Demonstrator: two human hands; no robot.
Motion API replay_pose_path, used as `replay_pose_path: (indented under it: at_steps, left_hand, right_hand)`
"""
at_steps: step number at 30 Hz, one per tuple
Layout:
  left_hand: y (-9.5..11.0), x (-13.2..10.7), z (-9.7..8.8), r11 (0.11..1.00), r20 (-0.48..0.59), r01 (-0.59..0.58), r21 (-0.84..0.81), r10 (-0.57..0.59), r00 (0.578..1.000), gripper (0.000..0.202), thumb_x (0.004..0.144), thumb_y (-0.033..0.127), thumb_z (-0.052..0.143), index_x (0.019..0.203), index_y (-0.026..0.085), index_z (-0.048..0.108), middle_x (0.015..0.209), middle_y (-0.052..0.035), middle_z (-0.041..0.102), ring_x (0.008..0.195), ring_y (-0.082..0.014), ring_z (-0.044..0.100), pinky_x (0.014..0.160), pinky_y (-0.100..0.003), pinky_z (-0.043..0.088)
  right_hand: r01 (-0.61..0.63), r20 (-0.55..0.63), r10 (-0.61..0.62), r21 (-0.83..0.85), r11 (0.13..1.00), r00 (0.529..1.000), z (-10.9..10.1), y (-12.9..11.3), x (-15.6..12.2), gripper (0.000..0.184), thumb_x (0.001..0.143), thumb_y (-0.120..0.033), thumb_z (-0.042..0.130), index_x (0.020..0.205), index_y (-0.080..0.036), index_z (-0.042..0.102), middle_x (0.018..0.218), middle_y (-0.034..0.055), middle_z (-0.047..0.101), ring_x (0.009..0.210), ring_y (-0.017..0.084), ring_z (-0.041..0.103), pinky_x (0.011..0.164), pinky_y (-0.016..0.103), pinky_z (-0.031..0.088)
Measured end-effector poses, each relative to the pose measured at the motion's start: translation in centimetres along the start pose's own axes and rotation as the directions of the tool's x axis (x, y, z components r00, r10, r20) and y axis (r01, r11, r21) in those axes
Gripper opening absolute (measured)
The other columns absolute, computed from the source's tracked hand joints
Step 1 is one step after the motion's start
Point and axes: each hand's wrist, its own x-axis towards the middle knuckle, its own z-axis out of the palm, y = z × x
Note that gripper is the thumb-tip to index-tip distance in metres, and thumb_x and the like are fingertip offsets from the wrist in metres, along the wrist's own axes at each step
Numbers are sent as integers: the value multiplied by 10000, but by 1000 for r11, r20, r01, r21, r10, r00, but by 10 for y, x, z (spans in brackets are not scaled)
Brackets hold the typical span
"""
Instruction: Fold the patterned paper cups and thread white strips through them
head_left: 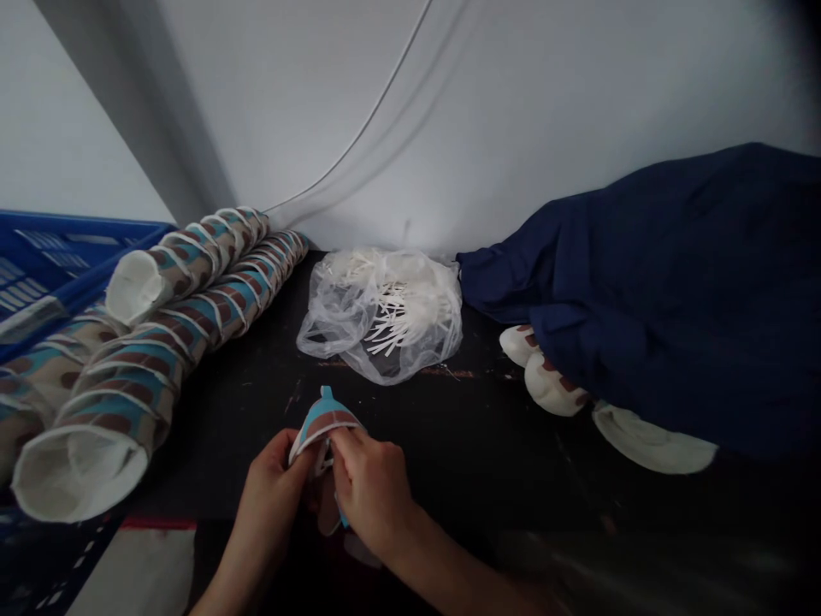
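Note:
A cup-shaped face mask in teal and brown with a white edge is between my two hands, above the near side of the black table. My left hand is closed on its left edge, thumb on the near side. At the right edge, my right hand pinches the mask with its fingers tucked at the opening. Some teal and brown material hangs below, partly hidden by the right hand. Beyond the hands lies a clear plastic bag of thin white strips.
On the left, long stacks of nested masks lie beside a blue plastic crate. Dark blue cloth covers more white-lined cups on the right. A white cable runs along the wall behind the black table.

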Motion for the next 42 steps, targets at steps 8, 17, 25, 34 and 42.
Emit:
replay_pose_path:
  at_steps: [8,17,25,34,42]
  left_hand:
    - [-1,7,2,1000,-8,-26,-12,26,1000,160,746,318,670,724,206,559,465,101,494,383,-90,418,364,-184,326]
    - [4,-11,-2,982,166,48,-180,-18,986,206,773,346,640,897,183,614,643,25,641,559,-150,567,530,-247,468]
    - [5,-3,-1,1000,32,-11,-14,11,999,306,767,466,682,842,171,650,575,47,592,501,-111,491,458,-190,380]
    - [17,-3,3,999,41,51,-3,-51,998,409,604,459,839,870,167,732,686,-24,740,634,-212,654,581,-257,483]
    - [23,-18,23,907,195,162,-390,-90,977,338,688,216,706,1026,207,688,701,28,693,628,-141,598,644,-244,485]
  right_hand:
    - [185,-226,-112,335,924,968,8,9,-11,386,901,-45,442,1183,-243,618,1083,27,709,988,153,677,853,210,480]
    - [232,129,-210,-195,953,969,-15,7,-10,211,911,-154,569,1094,-219,653,925,31,724,723,208,705,557,263,487]
    - [261,86,-246,-322,910,965,-46,13,-28,364,955,-211,563,1314,-276,565,824,18,675,599,177,671,514,267,440]
    - [236,-354,-213,24,971,911,-25,36,-19,359,967,-96,469,1250,-247,630,894,22,681,736,128,678,685,208,504]
    - [147,-237,-82,269,952,968,-30,23,-16,257,956,-154,528,1142,-240,684,933,44,657,828,160,664,754,242,513]
